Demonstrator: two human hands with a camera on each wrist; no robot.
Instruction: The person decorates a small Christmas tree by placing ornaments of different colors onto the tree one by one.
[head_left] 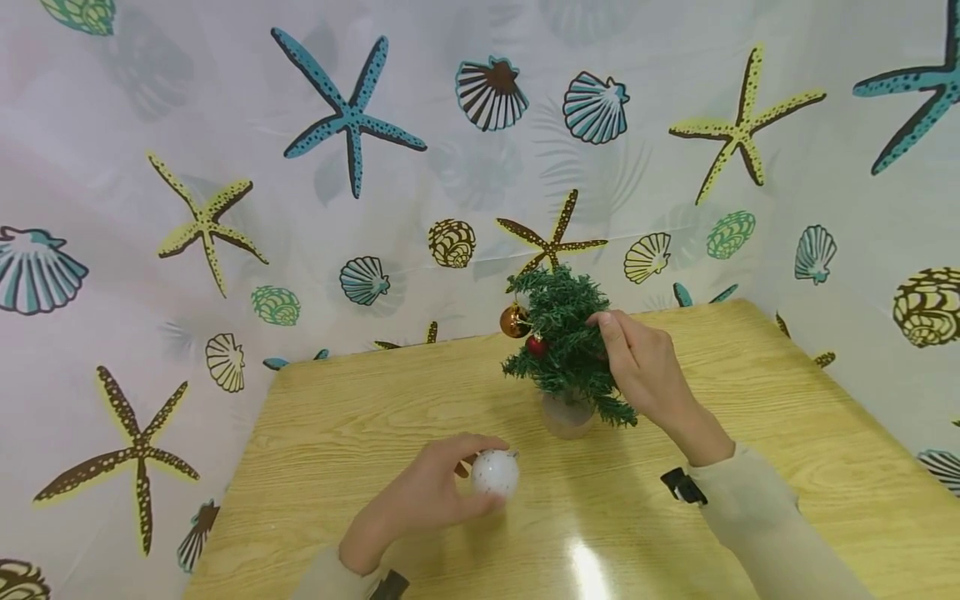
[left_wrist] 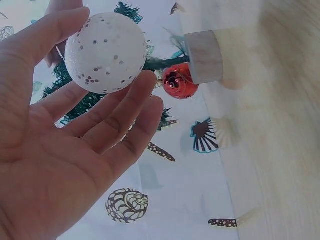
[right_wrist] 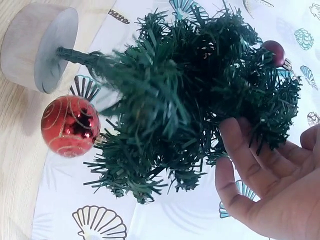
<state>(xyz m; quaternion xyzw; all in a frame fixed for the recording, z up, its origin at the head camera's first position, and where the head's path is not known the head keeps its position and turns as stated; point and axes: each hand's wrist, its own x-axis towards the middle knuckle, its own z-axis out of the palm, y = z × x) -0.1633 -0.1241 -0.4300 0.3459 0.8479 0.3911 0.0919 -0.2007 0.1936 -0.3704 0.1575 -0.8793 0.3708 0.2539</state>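
Observation:
My left hand (head_left: 427, 492) holds a white bauble (head_left: 495, 473) with small shiny specks between thumb and fingers, low over the table in front of the tree. In the left wrist view the ball (left_wrist: 106, 52) sits at the fingertips, away from the palm. A small green artificial Christmas tree (head_left: 558, 312) stands on a round pale base (head_left: 567, 417). At its right side my right hand (head_left: 652, 375) grips the upper branches, some fingertips hidden in the needles. On the tree hang an orange-gold bauble (head_left: 514, 320), a small dark red bauble (head_left: 536, 346) and a larger shiny red bauble (right_wrist: 70, 126) with glitter swirls.
The light wooden table (head_left: 360, 425) reaches back to a white curtain (head_left: 420, 208) printed with starfish and shells, which encloses it on the left, back and right. Dark straps (head_left: 684, 486) circle both sleeves near the wrists.

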